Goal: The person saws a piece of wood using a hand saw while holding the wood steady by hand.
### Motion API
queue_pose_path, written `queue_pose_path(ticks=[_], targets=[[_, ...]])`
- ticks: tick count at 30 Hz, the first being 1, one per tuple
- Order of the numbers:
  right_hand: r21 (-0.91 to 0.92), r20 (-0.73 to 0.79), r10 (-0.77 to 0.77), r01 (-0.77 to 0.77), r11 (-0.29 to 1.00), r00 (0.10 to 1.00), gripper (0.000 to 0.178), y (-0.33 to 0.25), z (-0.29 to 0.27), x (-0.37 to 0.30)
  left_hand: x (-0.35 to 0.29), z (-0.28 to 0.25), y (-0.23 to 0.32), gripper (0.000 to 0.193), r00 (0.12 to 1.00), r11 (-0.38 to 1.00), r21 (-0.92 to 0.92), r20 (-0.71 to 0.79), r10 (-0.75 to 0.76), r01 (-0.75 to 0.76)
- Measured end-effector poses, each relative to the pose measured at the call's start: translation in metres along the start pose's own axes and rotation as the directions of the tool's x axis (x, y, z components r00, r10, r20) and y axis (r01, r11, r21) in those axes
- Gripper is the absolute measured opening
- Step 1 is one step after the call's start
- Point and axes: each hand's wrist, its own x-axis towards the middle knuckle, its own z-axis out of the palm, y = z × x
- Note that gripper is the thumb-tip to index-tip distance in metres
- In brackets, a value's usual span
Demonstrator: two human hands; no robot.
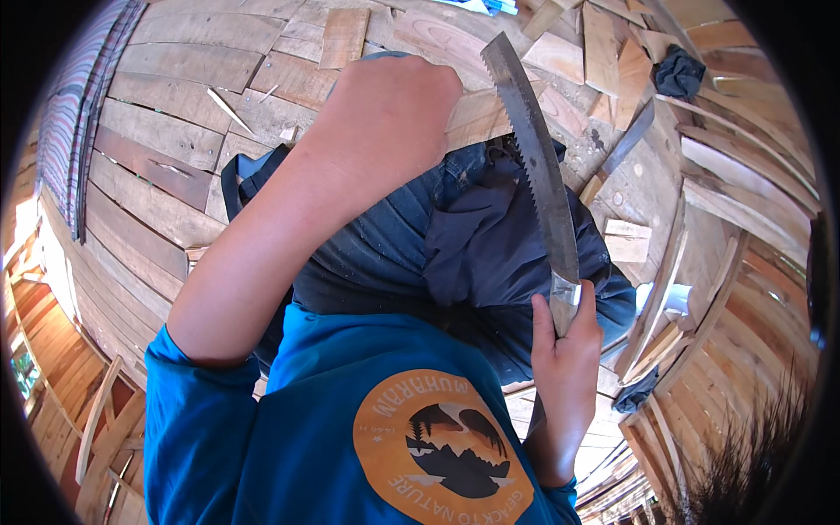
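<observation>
A grey steel handsaw crosses over a pale, flat wooden board beside dark-blue trousers.
Right hand: fingers clamped on the saw's handle. Left hand: fisted around the board. Whether teeth touch wood, I can't tell.

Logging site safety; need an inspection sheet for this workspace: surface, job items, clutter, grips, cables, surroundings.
Surface: plank floor, gaps between some boards.
Job items: handsaw, toothed blade crossing in front of wooden piece; contact can't be told.
Clutter: loose wood offcuts, a long knife lying on the floor, a crumpled black item.
Left grip: closed on the end of the wooden piece, fingertips hidden.
Right grip: around the handsaw's handle.
Cables: nothing seen.
Surroundings: planks at right, striped fabric at left.
</observation>
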Motion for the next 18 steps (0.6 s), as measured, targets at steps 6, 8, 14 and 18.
queue_pose_path(ticks=[6,8,14,18], targets=[[-0.026,-0.039,-0.117,0.116,0.993,0.992,0.022,-0.002,0.014,0.031,-0.015,0.002,0.014,0.029,0.990,0.992,-0.005,-0.068,0.127,-0.128],[-0.028,-0.070,-0.218,0.216,0.976,0.973,0.025,-0.017,0.022,0.077,-0.022,-0.003,0.035,0.027,0.984,0.981,0.064,0.018,0.180,-0.181],[0.102,0.001,0.260,-0.259,0.961,0.966,0.028,-0.016,-0.017,0.008,-0.009,0.005,-0.002,0.029,0.994,0.998,-0.026,-0.094,0.054,-0.057],[0.020,-0.029,0.104,-0.103,0.994,0.994,0.024,-0.005,-0.009,-0.011,-0.005,0.007,0.003,0.031,0.993,0.997,-0.008,-0.090,0.075,-0.076]])
